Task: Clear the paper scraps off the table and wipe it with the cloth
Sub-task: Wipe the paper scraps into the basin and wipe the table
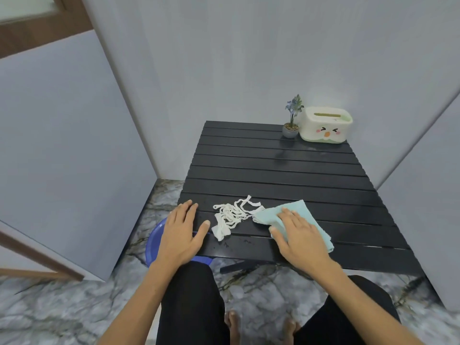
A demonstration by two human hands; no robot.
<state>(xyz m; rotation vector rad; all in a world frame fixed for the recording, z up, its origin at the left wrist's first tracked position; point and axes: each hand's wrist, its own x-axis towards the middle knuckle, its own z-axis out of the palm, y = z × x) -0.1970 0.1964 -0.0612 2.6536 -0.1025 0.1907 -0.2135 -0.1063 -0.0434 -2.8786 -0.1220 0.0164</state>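
A pile of white paper scraps (231,215) lies near the front left of the black slatted table (286,165). A light blue cloth (308,215) lies just right of the scraps, its left corner touching them. My right hand (298,235) presses flat on the cloth with fingers spread. My left hand (184,232) rests flat and open at the table's front left corner, left of the scraps and holding nothing.
A blue plastic basin (155,241) sits on the marble floor under my left hand, beside the table's left edge. A small potted plant (291,120) and a white tissue box (324,124) stand at the far right corner. Walls close in on both sides.
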